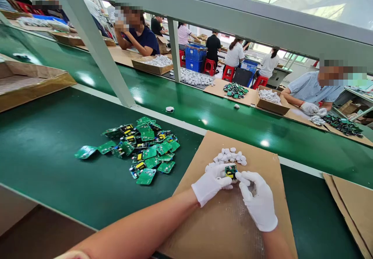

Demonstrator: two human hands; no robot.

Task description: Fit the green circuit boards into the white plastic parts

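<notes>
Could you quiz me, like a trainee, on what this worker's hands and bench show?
1. True or false: both hands wear white gloves.
2. What lies on the green surface to the person's left: A) circuit boards, B) red stools, C) bottles?
3. What do the white parts rest on?

Key:
1. True: left hand, right hand.
2. A, the pile of green circuit boards.
3. The white parts rest on a cardboard sheet.

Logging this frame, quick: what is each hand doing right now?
Left hand: closed on a small green circuit board.
Right hand: fingertips touching the same board; grip cannot be told.
</notes>
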